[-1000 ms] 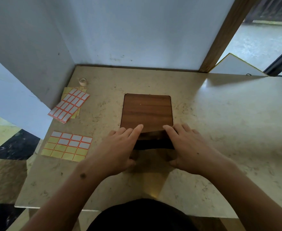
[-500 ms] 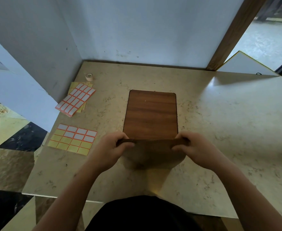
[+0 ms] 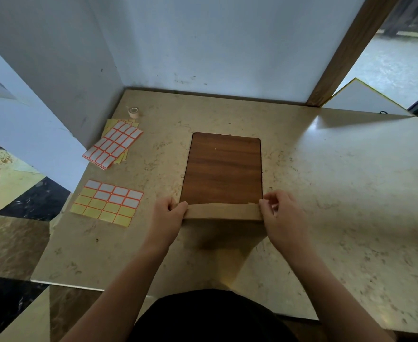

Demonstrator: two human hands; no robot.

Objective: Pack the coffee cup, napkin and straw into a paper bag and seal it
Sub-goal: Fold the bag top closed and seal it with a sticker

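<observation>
A brown paper bag [image 3: 224, 228] stands on the marble counter at the near edge of a wooden board [image 3: 224, 169]. Its top is folded over into a flat strip [image 3: 222, 211]. My left hand [image 3: 168, 215] pinches the strip's left end and my right hand [image 3: 280, 213] pinches its right end. The cup, napkin and straw are not visible; whatever is in the bag is hidden by the fold.
Two sheets of red-bordered labels [image 3: 106, 202] [image 3: 115, 144] lie on the counter at the left, with a small tape roll [image 3: 133, 111] behind them near the wall. The counter's left edge [image 3: 54, 223] drops to a tiled floor. A white board [image 3: 366, 99] leans at the back right.
My hands went from pressing flat on the bag's top to pinching its two ends. The top has been folded over into a strip.
</observation>
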